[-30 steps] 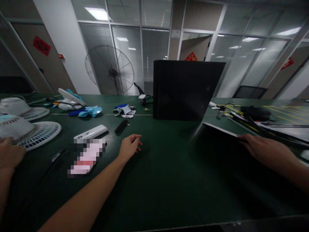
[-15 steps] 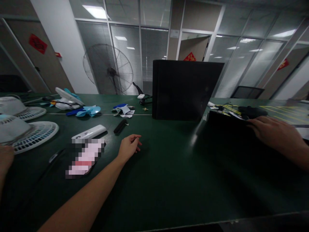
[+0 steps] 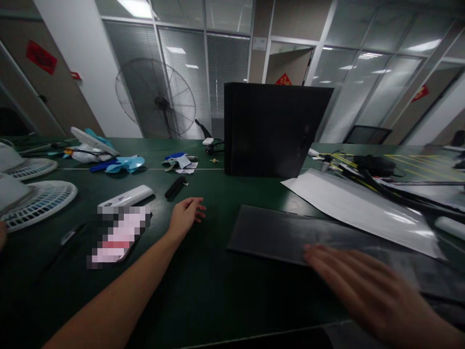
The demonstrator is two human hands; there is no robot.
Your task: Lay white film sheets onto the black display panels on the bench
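Observation:
My left hand [image 3: 184, 217] is over the green table [image 3: 214, 286], palm turned inward and fingers loosely apart, with nothing in it. A dark, slightly glossy flat panel [image 3: 269, 230] lies on the table at the right. My right hand [image 3: 366, 281], a little blurred, stretches its fingers flat over the panel's near edge; the thumb is hidden. Behind the panel lies a white sheet [image 3: 348, 201]. Farther back stands a large black box-shaped case [image 3: 276, 131], upright on the table.
Left of my left hand are a blurred-out pink item [image 3: 121, 235], a white elongated device [image 3: 127, 196] and a small black object [image 3: 176, 187]. White fan parts [image 3: 39, 203] and blue fan blades [image 3: 125, 164] lie farther left. Black cables [image 3: 392, 189] lie at right. Another person's hand [image 3: 3, 235] shows at the left edge.
The dark panel, tilted up under my right hand before, now lies flat. My right hand has moved left and nearer, and the white sheet has come into view. My left hand has barely moved.

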